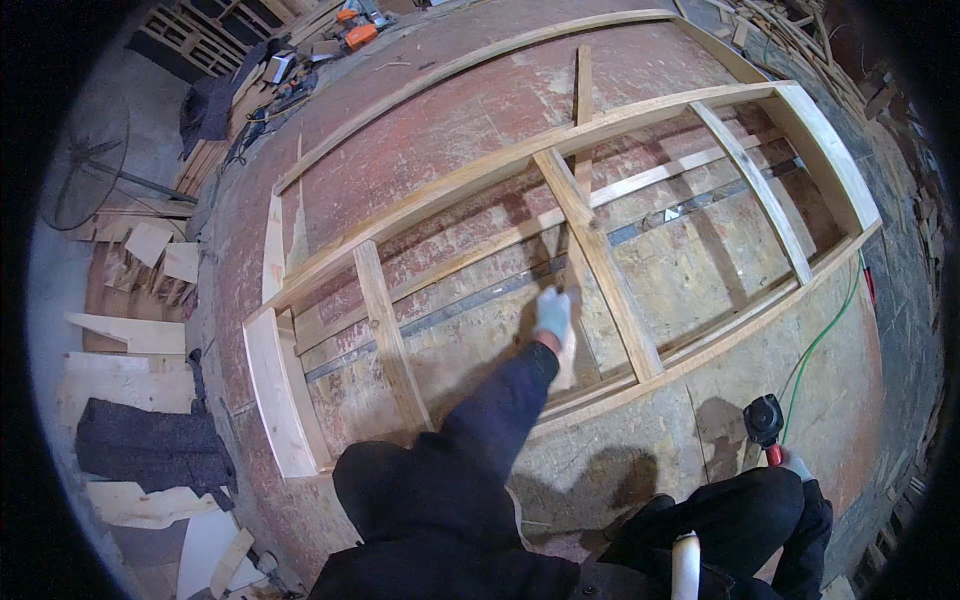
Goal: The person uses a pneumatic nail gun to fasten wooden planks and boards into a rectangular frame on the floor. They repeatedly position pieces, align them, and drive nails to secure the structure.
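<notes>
My left hand (pixel 553 314), in a pale glove, reaches into the middle of a long wooden frame (pixel 440 208). It appears closed on a narrow wooden board (pixel 567 362), which shows on both sides of the hand beside a crosspiece (pixel 600 255); its exact grip is partly hidden. Low on the right, my gloved right hand (pixel 796 464) is closed around a nail gun (pixel 764 420) with a black round head and a red part. That tool stays outside the frame, near my knee, with a green hose (pixel 808 355) running up from beside it.
A second wooden frame (pixel 480 52) lies beyond the first on the worn reddish floor. Wood offcuts (pixel 130 330), a dark cloth (pixel 150 440) and a round fan (pixel 88 155) are on the left. Orange tools (pixel 360 36) lie far left, with scrap strips (pixel 790 45) far right.
</notes>
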